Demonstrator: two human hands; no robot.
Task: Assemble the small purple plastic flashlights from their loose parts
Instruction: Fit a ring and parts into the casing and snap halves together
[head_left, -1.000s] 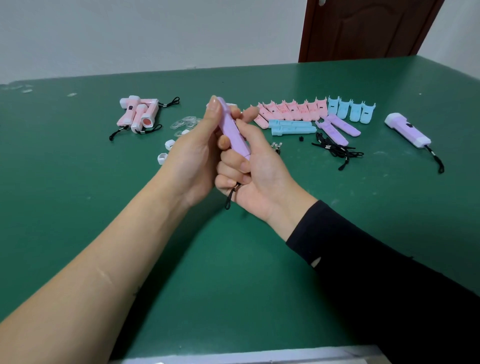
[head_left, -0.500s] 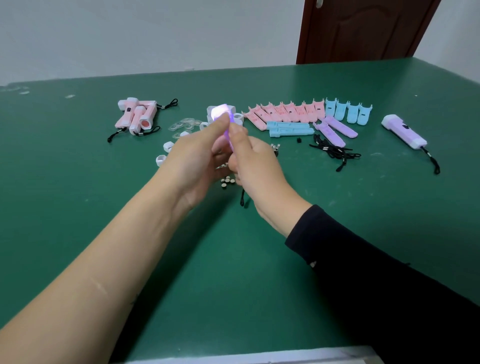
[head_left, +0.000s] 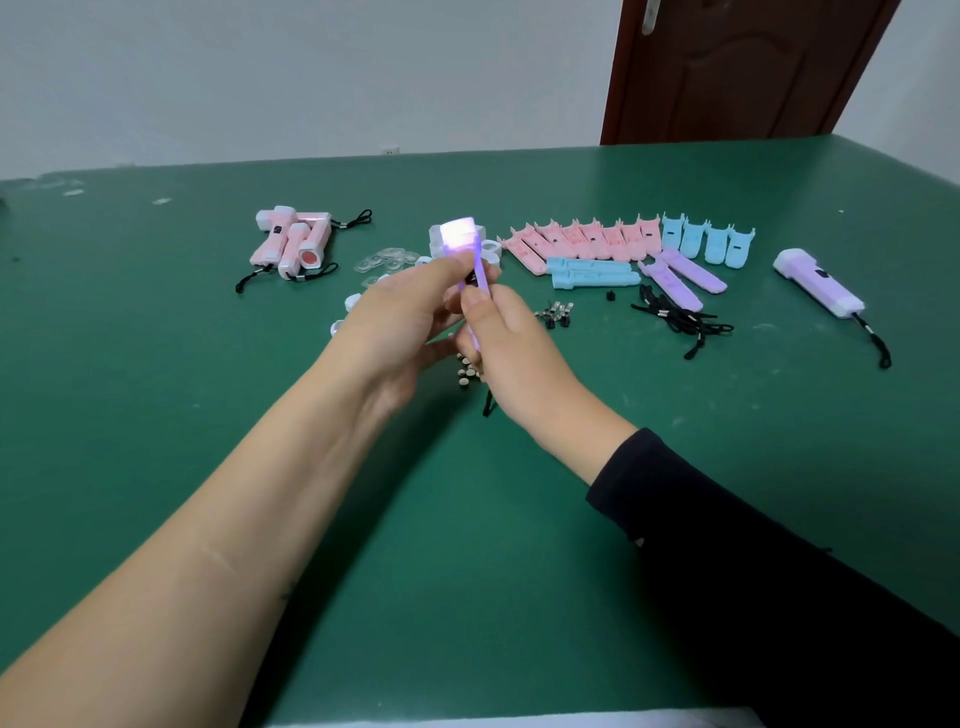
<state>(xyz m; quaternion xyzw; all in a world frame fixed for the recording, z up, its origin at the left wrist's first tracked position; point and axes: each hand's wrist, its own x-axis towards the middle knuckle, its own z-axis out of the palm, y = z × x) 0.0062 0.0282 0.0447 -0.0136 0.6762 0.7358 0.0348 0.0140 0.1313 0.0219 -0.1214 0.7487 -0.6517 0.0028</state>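
Small purple plastic flashlight (head_left: 460, 239), lit, pinched between left hand (head_left: 400, 322) fingers and right hand (head_left: 514, 353) thumb. Hold steady; check glow, seams.

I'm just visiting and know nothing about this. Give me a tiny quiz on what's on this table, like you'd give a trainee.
1. True or false: the flashlight gripped by the left hand and right hand is glowing.
2. The finished flashlights at far left are: A pink, B blue, C green?
3. Fill in: the black cords lie on the green ____.
Key: 1 true; 2 A; 3 table.
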